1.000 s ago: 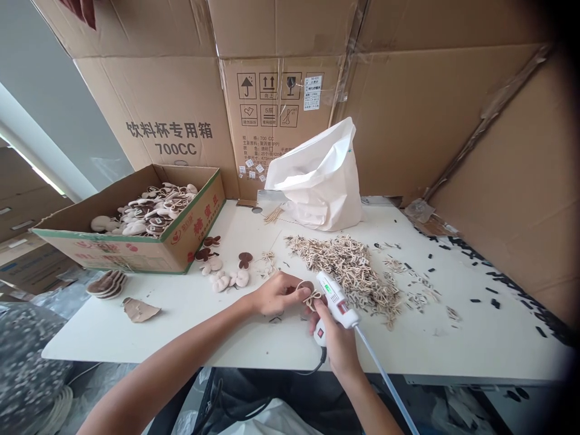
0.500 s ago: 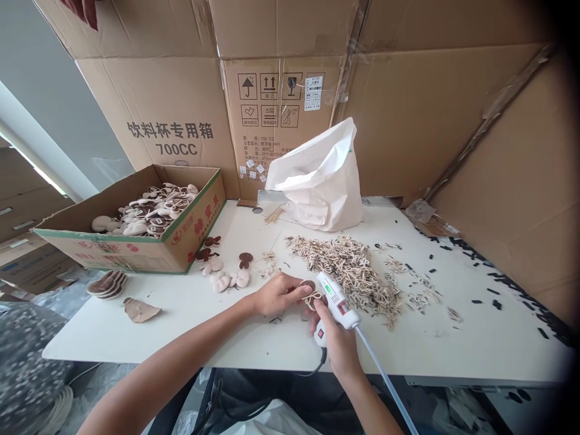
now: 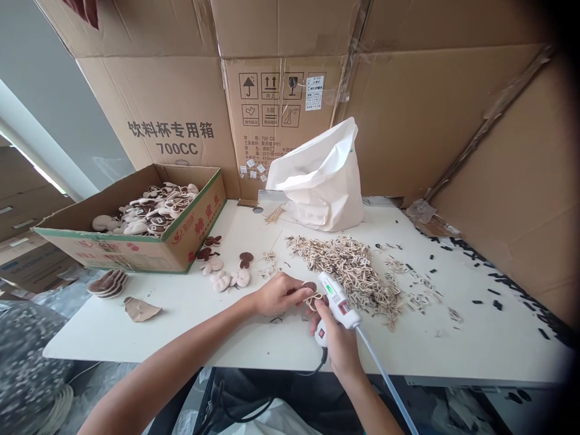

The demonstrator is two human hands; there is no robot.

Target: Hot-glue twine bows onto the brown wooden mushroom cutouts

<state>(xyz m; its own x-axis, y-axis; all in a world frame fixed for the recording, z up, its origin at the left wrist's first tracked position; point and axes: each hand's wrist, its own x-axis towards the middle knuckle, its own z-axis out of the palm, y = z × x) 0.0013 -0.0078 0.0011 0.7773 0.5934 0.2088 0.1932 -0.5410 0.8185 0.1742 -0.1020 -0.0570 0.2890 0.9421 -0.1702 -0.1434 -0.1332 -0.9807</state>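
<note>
My left hand [image 3: 276,295] rests on the white table [image 3: 281,344], fingers pinched on a small brown mushroom-shaped piece [image 3: 309,286] with a tan twine bow [image 3: 313,299] on it. My right hand [image 3: 338,341] grips a white hot-glue gun [image 3: 338,301], its nozzle right beside the bow; a clear glue stick trails back from the gun. Just beyond the gun lies a heap of tan twine bows [image 3: 351,269]. A few loose pink and brown mushroom pieces [image 3: 226,272] lie left of my left hand.
An open carton [image 3: 131,241] full of finished mushroom pieces sits at the left. A white bag [image 3: 319,181] stands at the back against tall cardboard boxes [image 3: 276,90]. Black scraps [image 3: 489,290] litter the right side. A stack of brown pieces [image 3: 106,283] and a cardboard scrap [image 3: 140,309] lie front left.
Barely anything has moved; my hands stay together at the bow, with only a slight shift of the fingers.
</note>
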